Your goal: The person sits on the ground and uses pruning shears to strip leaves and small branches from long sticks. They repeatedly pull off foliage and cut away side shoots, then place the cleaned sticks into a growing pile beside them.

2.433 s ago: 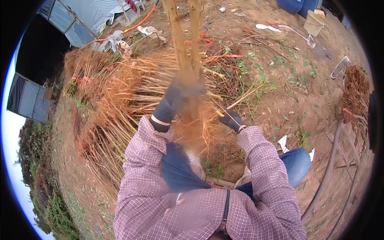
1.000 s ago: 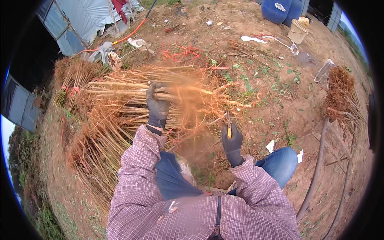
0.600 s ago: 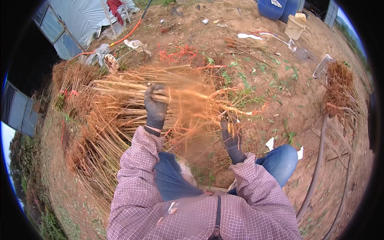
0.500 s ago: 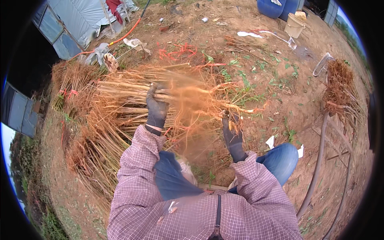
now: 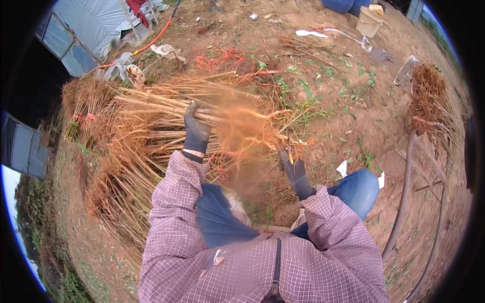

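My left hand [image 5: 197, 130], in a dark glove, is closed around the woody stems [image 5: 169, 103] of a bundle of bare saplings. The stems point left, and their tan roots [image 5: 278, 135] spread to the right. At the right-hand root ends is my right hand [image 5: 295, 171], also gloved, with its fingers closed. What it grips is unclear; a yellowish piece shows at its fingertips. An orange-brown blur hides the middle of the bundle. Beneath and left of the bundle lies a large pile of similar saplings [image 5: 126, 177].
Red ties [image 5: 222, 58] lie beyond the pile. At the far right, a rooted bundle [image 5: 428, 101] rests by a bent metal frame [image 5: 404, 202]. A beige bucket [image 5: 369, 22] and blue barrels [image 5: 337, 4] stand at the back. An orange hose [image 5: 156, 43] runs at the upper left.
My right hand has shifted slightly right and toward me. The root ends near it have moved with a slight change of angle. My left hand keeps its hold on the stems.
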